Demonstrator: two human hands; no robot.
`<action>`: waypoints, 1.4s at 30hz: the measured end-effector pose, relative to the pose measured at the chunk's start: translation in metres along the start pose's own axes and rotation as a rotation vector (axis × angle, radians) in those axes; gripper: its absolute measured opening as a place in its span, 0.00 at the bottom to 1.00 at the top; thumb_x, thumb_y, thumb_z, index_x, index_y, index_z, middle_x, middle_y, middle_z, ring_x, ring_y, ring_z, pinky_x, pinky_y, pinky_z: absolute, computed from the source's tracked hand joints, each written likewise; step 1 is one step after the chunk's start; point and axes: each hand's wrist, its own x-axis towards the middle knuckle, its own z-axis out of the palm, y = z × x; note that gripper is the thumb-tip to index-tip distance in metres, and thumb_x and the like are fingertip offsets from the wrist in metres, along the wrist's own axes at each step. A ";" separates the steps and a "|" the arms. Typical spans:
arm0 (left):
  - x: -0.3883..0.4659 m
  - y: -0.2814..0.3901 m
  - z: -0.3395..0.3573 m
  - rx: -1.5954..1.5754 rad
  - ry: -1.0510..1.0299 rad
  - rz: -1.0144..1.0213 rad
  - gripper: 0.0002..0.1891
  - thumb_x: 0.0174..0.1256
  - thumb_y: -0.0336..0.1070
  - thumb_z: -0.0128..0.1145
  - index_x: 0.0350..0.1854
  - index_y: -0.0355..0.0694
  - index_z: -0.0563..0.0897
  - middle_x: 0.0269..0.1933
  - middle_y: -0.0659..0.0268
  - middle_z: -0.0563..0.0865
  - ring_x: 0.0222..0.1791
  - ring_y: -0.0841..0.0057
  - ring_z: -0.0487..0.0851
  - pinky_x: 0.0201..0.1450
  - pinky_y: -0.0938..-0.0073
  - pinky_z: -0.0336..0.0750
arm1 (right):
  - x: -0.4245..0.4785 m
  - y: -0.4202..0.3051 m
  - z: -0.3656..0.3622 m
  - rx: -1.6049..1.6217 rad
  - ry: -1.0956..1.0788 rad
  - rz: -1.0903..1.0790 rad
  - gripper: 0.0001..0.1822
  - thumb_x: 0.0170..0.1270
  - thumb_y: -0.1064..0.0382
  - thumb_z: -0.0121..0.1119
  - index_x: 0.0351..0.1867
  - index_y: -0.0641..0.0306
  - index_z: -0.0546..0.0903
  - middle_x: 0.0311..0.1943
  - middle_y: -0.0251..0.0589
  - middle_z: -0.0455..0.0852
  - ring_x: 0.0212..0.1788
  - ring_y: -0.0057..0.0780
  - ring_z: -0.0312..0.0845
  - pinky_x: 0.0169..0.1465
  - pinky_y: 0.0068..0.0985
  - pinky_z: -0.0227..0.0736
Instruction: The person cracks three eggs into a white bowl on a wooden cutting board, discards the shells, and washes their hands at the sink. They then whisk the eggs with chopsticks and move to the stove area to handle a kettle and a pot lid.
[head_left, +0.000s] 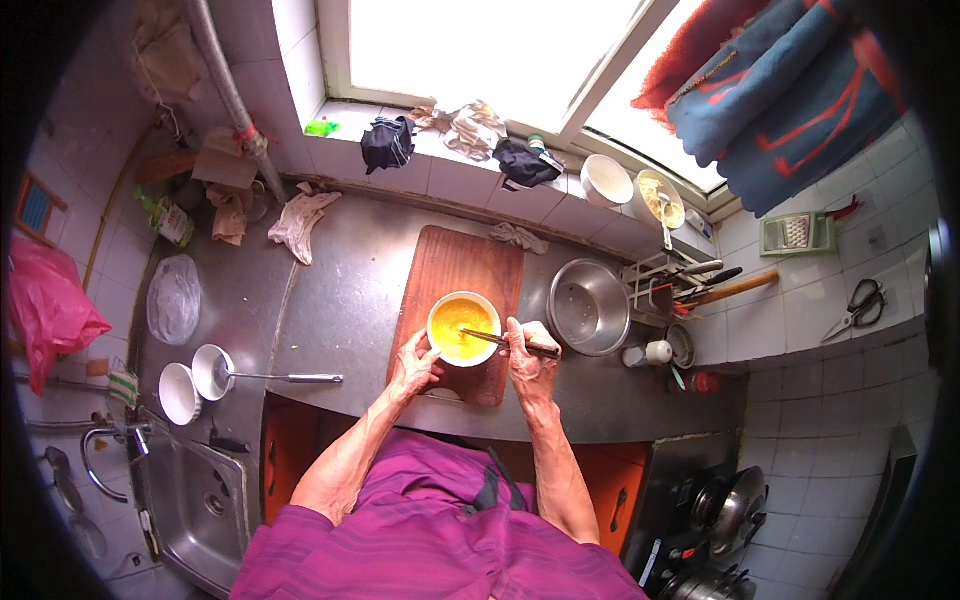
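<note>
A white bowl (493, 306) of yellow liquid that looks like beaten egg (452, 321) rests on a wooden cutting board (469, 259). My left hand (412, 365) grips the bowl's lower left side, with fingers at its rim. In my right hand (531, 360) is a pair of dark chopsticks (487, 337), gripped from the right of the bowl. Their tips dip into the yellow liquid near its middle. The part of the board under the bowl is hidden.
A steel basin (589, 307) stands right of the board, beside a knife rack (660, 289). Leftward are two white bowls (178, 394), a ladle (315, 379) and a sink (191, 502). Pots (739, 510) sit on the stove at lower right. Cloths and bowls line the windowsill (450, 176).
</note>
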 end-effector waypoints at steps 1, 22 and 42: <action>0.000 0.000 0.000 -0.002 0.001 -0.001 0.35 0.74 0.33 0.63 0.80 0.41 0.63 0.43 0.54 0.90 0.29 0.72 0.89 0.24 0.73 0.85 | -0.002 -0.006 -0.001 0.016 -0.028 -0.021 0.16 0.75 0.58 0.65 0.31 0.69 0.85 0.27 0.37 0.86 0.23 0.21 0.83 0.25 0.22 0.76; 0.000 0.002 0.000 0.019 -0.016 -0.002 0.35 0.74 0.33 0.63 0.80 0.41 0.63 0.43 0.53 0.90 0.30 0.71 0.89 0.25 0.73 0.86 | -0.012 -0.024 -0.006 -0.200 0.095 -0.103 0.16 0.73 0.65 0.62 0.24 0.67 0.78 0.22 0.47 0.76 0.20 0.44 0.74 0.26 0.39 0.66; 0.004 -0.004 -0.002 -0.007 -0.029 -0.010 0.36 0.73 0.35 0.64 0.80 0.42 0.62 0.41 0.53 0.90 0.28 0.72 0.89 0.23 0.73 0.84 | 0.001 -0.030 0.022 0.022 0.024 -0.158 0.14 0.73 0.61 0.66 0.29 0.69 0.86 0.26 0.41 0.84 0.23 0.25 0.82 0.26 0.26 0.76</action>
